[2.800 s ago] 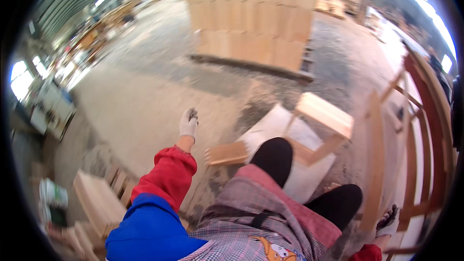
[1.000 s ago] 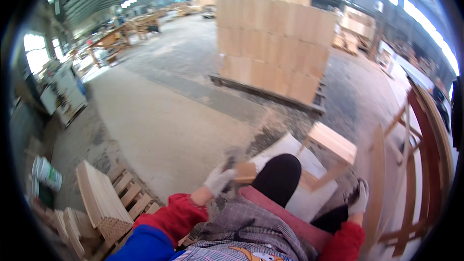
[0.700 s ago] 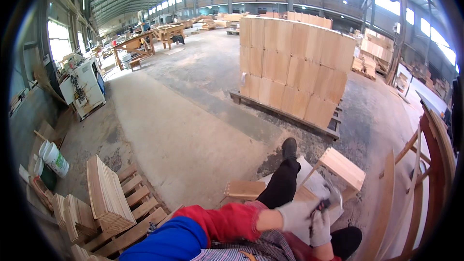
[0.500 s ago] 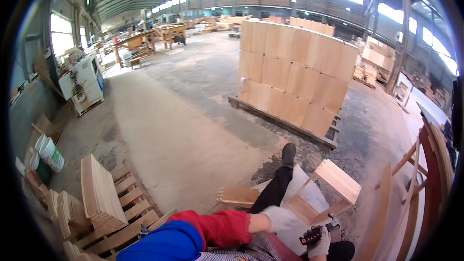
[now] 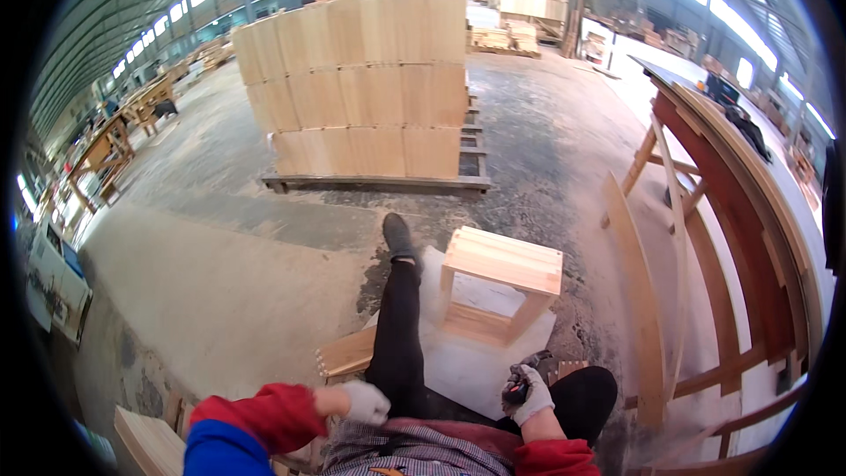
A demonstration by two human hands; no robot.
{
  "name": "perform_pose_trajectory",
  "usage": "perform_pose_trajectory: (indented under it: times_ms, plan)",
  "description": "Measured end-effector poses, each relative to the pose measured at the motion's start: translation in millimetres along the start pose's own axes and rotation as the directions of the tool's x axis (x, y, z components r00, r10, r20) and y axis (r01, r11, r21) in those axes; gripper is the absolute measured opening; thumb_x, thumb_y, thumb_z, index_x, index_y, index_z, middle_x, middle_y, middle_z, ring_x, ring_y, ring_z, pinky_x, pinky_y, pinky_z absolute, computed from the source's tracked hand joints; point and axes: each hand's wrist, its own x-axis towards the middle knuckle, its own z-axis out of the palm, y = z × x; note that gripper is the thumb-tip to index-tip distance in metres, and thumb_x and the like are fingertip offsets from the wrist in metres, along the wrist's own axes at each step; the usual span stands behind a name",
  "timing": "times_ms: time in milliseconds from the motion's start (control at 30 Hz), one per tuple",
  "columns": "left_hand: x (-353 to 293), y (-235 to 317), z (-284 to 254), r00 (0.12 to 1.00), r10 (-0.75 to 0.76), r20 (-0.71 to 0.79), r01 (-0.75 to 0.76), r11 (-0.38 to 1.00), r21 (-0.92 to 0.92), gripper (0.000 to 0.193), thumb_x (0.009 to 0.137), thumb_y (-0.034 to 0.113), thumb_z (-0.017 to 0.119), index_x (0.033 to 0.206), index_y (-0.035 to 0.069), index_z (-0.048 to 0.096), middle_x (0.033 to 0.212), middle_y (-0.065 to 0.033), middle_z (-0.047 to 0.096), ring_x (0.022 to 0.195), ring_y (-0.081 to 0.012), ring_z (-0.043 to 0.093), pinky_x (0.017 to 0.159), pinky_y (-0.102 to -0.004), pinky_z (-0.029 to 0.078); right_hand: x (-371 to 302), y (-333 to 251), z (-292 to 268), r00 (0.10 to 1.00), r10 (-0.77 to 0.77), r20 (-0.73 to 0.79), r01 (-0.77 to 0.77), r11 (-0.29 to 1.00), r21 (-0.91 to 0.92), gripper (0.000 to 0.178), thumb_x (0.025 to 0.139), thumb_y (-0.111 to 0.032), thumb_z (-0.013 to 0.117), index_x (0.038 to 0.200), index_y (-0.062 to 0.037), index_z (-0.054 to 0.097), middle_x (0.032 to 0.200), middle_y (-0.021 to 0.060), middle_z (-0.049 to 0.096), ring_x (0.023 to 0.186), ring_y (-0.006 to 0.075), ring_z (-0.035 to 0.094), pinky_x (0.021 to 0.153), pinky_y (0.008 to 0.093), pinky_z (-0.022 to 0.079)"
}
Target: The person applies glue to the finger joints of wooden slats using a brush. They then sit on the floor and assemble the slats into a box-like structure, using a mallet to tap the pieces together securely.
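My right hand (image 5: 530,394), in a pale glove, grips a hammer (image 5: 534,360) by its black handle above my right thigh. In front of it an open wooden box frame (image 5: 502,256) stands on a pale sheet (image 5: 434,335) on the floor. Over my lap, left of the hammer, my gloved left hand (image 5: 366,403) is closed; whether anything is inside it is hidden. A wooden panel (image 5: 346,353) with a notched end lies left of my outstretched leg. Another notched piece (image 5: 566,368) shows partly beside my right knee.
Ahead, a tall stack of wooden panels or boxes (image 5: 361,79) rests on a pallet (image 5: 379,183). A long workbench (image 5: 718,150) runs along the right, with a board (image 5: 636,300) leaning near its legs. Stacked boards (image 5: 148,441) lie at lower left.
My view has turned right, so the stack and box frame sit further left. My left hand has drawn back from near the frame toward my lap. The hammer stays in my right hand.
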Motion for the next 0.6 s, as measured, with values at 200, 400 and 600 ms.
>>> perform_pose_trajectory:
  times_ms: [200,400,600]
  plan:
    - [-15.3,3.6,-9.6,0.922,-0.175,0.345,0.123,0.978,0.168,0.031,0.081,0.035,0.049,0.093,0.010,0.064,0.086,-0.0151,0.064,0.085,-0.0345,0.061,0.074,-0.0433,0.048,-3.3,4.0,1.3,0.999,-0.003,-0.048,0.005,0.999,0.044,0.011,0.084,-0.018,0.060,0.078,-0.0126,0.053,0.059,0.0026,0.048,0.046,0.0175,0.046,0.044,0.0302,0.041]
    - [89.6,24.6,-80.5,0.987,-0.005,-0.159,0.004,1.000,-0.004,0.038,0.087,0.036,0.045,0.092,0.003,0.063,0.089,-0.0193,0.064,0.085,-0.0390,0.060,0.074,-0.0438,0.048,-0.4,1.9,-2.6,0.998,0.014,-0.061,-0.010,0.997,0.075,0.013,0.083,-0.017,0.063,0.077,-0.0120,0.053,0.062,0.0030,0.051,0.048,0.0173,0.048,0.046,0.0301,0.043]
    - [208.2,24.8,-138.3,0.854,-0.444,-0.271,-0.409,-0.251,-0.877,0.037,0.087,0.037,0.061,0.106,0.007,0.052,0.100,-0.0086,0.060,0.091,-0.0247,0.060,0.082,-0.0386,0.051,-3.2,3.6,-7.1,0.999,0.002,-0.048,0.000,0.999,0.053,0.011,0.084,-0.016,0.063,0.081,-0.0124,0.053,0.062,0.0026,0.051,0.049,0.0165,0.049,0.047,0.0296,0.043]
